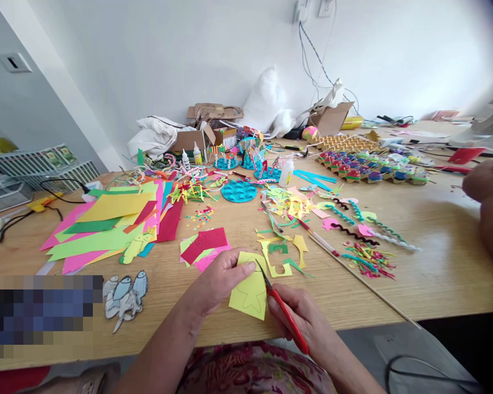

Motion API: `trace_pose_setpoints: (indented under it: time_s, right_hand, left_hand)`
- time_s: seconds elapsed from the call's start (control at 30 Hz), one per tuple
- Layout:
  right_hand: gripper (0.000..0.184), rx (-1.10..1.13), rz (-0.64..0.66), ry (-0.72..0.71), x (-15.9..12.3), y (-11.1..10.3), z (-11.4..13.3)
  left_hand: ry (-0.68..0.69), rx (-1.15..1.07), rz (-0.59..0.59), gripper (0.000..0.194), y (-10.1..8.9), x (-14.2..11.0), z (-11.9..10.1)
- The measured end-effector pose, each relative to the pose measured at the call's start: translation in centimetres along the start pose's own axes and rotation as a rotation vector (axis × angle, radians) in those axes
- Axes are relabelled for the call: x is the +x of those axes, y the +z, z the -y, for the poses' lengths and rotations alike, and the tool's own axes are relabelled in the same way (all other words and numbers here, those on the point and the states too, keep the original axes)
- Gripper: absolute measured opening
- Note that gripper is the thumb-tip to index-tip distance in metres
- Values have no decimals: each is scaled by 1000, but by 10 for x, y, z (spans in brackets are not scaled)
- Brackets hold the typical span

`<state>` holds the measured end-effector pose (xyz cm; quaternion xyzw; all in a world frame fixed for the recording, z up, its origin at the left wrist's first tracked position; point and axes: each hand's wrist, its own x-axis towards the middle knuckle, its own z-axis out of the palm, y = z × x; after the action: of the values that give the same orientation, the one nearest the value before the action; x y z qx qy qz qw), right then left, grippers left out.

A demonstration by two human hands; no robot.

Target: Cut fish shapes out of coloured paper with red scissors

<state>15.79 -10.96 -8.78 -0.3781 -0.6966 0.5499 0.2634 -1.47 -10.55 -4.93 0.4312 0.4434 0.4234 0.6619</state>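
Note:
My left hand [224, 273] pinches the upper left of a yellow paper sheet [248, 301], thumb on top. Pencil outlines are drawn on the sheet, a star shape among them. My right hand [298, 314] is closed round the red handles of a pair of scissors [285, 314]. Their dark blades lie at the sheet's upper right edge, near my left thumb. Just beyond are yellow paper offcuts [273, 260] with cut-out gaps and green scraps. Left of them lies a small stack of red, pink and green paper pieces [205, 246].
Coloured paper sheets [107, 224] spread at left, with fish cut-outs [125, 298] nearer me. A thin wooden stick [365, 282] slants across the right side, by twisted pipe cleaners [353, 232]. Egg trays [349, 145], glue bottles [286, 172] and boxes stand behind. Another person's hand [487, 186] is at far right.

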Motion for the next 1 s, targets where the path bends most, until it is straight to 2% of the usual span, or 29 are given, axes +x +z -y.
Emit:
trace_pose_setpoints:
  time_s: [0.17, 0.47, 0.63, 1.0]
  right_hand:
    - [49, 12, 7, -2, -1, 1, 1]
    - [50, 39, 12, 4, -2, 0, 5]
    - [50, 9, 10, 12, -2, -2, 4]
    - [50, 30, 36, 25, -4, -2, 4]
  left_hand:
    - [8, 16, -30, 28, 0, -1, 2]
    - [-20, 63, 33, 28, -1, 0, 2]
    - [-40, 49, 22, 26, -1, 0, 1]
    - [-20, 87, 102, 23, -5, -2, -5]
